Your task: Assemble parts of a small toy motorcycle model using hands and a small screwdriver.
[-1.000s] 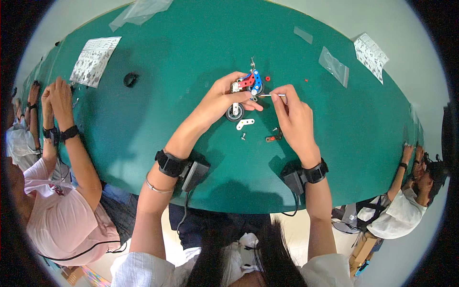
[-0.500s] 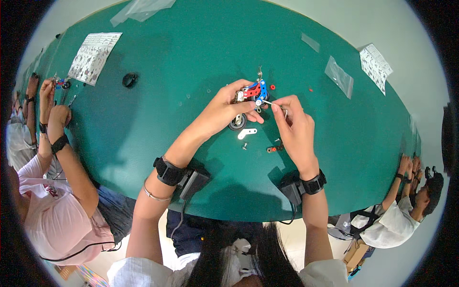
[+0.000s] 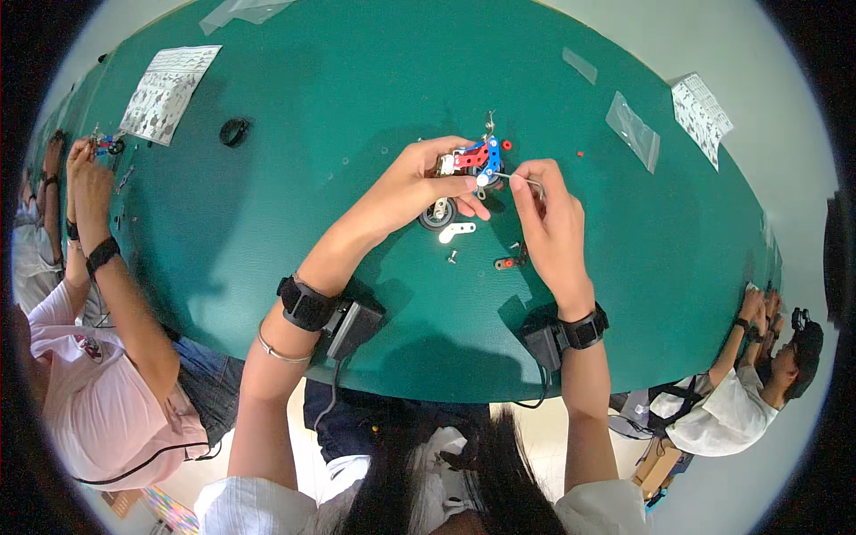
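Two hands share one small assembly in the head view, the only view.

The left hand (image 3: 412, 185) grasps the wheeled model (image 3: 471, 160), which is held just above the green table (image 3: 223, 259) near its middle. The thumb lies along the near side and the fingers pass behind and beneath; this grip presumably steadies the frame against turning. It leaves the blue strip (image 3: 494, 157) exposed toward the right, which would give a tool clear access. One black-tyred wheel (image 3: 437, 217) sits below the thumb.

The right hand (image 3: 555, 223) pinches a thin, bent metal key (image 3: 517, 176) between thumb and fingertips. The key's tip points at the pale round joint at the lower end of the blue strip; whether it is seated cannot be told. The fingertip pinch likely favours fine turning over force.

Loose parts lie on the near side of the model, apparently kept within short reach: a white angled strip (image 3: 457, 232), a screw (image 3: 453, 257) and a dark bracket with a red insert (image 3: 508, 263). A red ring (image 3: 506, 144) rests just beyond. The printed sheet (image 3: 169, 96) and clear bag (image 3: 633, 132) lie well apart, leaving working space.
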A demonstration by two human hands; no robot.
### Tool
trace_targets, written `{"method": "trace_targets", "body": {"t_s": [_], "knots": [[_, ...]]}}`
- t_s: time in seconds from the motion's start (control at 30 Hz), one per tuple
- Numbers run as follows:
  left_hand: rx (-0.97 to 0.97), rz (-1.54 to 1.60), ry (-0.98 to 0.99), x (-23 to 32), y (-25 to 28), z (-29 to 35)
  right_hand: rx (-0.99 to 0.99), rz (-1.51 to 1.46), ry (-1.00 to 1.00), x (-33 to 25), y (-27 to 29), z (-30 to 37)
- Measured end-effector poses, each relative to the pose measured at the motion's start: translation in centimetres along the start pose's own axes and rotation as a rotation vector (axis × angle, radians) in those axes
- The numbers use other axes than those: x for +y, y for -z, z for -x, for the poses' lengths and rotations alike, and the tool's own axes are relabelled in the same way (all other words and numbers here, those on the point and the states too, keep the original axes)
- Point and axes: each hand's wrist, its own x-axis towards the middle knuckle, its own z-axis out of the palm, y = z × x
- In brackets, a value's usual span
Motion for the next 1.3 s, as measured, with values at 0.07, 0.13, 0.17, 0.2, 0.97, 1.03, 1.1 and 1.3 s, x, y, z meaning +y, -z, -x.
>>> {"method": "trace_targets", "body": {"t_s": [0.07, 0.13, 0.17, 0.2, 0.97, 1.03, 1.1, 1.3], "knots": [[0.0, -0.003, 0.001, -0.1, 0.1, 0.0, 0.002, 0.001, -0.005, 0.3, -0.1, 0.0], [-0.001, -0.008, 0.006, -0.1, 0.0, -0.1, 0.008, 0.011, -0.015, 0.5, 0.1, -0.1], [-0.004, -0.004, 0.006, -0.2, 0.0, -0.2, 0.034, -0.012, -0.013, 0.5, 0.1, -0.1], [-0.011, -0.001, 0.006, -0.3, 0.1, -0.2, 0.059, -0.039, -0.01, 0.6, 0.0, -0.1], [-0.033, -0.049, -0.039, -1.2, 0.3, -0.5, 0.093, 0.109, 0.22, 0.0, 0.0, 0.1], [-0.039, -0.074, -0.034, -0.9, 0.3, -0.3, 0.103, 0.115, 0.217, -0.3, -0.1, 0.1], [-0.037, -0.079, -0.033, -0.9, 0.4, -0.3, 0.081, 0.094, 0.183, -0.4, 0.0, 0.0], [-0.028, -0.049, -0.011, -0.9, 0.0, -0.3, 0.066, 0.073, 0.166, 0.2, -0.1, 0.3]]}}
